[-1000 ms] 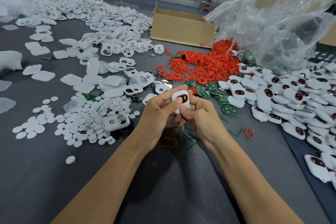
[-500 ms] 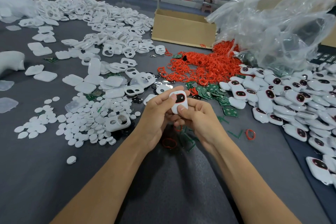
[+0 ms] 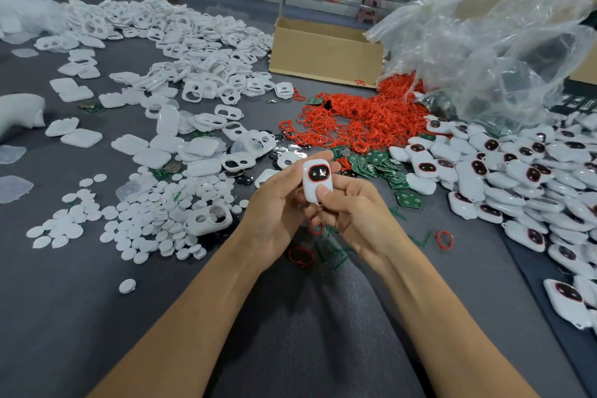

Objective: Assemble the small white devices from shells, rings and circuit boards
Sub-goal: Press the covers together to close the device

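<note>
Uncovered now, device (image 3: pixel 317 182) sits between left hand (image 3: pixel 277 214) and right hand (image 3: pixel 352 215).

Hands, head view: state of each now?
Left hand: gripping the white device round its top.
Right hand: gripping it too, thumb on its lower face.

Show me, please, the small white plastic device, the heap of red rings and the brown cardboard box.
small white plastic device (image 3: pixel 317 181), head view, front below dark window.
heap of red rings (image 3: pixel 361 119), head view, heap's middle.
brown cardboard box (image 3: pixel 326 56), head view, near wall.
</note>
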`<state>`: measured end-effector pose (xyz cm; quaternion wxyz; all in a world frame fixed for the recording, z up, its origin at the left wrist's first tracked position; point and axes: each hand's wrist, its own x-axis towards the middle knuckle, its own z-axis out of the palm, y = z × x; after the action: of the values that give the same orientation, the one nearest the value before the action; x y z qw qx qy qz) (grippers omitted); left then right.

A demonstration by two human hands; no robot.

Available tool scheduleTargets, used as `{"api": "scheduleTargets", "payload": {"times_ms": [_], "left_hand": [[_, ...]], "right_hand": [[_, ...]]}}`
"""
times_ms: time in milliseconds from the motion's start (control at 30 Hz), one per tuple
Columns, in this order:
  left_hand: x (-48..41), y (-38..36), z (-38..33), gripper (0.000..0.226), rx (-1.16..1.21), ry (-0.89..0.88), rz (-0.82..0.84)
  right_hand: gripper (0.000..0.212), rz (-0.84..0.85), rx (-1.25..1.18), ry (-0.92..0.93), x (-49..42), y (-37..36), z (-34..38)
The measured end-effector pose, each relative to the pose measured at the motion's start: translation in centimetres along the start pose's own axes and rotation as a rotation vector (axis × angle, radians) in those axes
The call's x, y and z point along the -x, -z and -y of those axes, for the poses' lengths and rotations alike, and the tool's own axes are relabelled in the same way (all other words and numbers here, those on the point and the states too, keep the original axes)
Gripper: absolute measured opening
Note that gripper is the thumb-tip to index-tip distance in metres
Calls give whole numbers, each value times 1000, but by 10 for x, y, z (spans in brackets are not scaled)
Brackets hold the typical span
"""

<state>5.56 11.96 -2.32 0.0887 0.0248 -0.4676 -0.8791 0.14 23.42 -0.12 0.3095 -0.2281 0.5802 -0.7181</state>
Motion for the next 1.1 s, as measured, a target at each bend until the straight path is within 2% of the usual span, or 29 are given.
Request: {"api": "scheduleTargets", "payload": {"times_ms": [267, 967, 1100], "left_hand": [[0, 2, 1, 36, 82, -24, 5], [2, -2, -1, 35, 37, -22, -26], [2, -1, -1, 35, 52, -33, 14]], "right_hand": [[15, 23, -18, 5, 1, -2, 0], [16, 13, -9, 30, -1, 0, -4], [18, -4, -12, 22, -1, -1, -3]]}}
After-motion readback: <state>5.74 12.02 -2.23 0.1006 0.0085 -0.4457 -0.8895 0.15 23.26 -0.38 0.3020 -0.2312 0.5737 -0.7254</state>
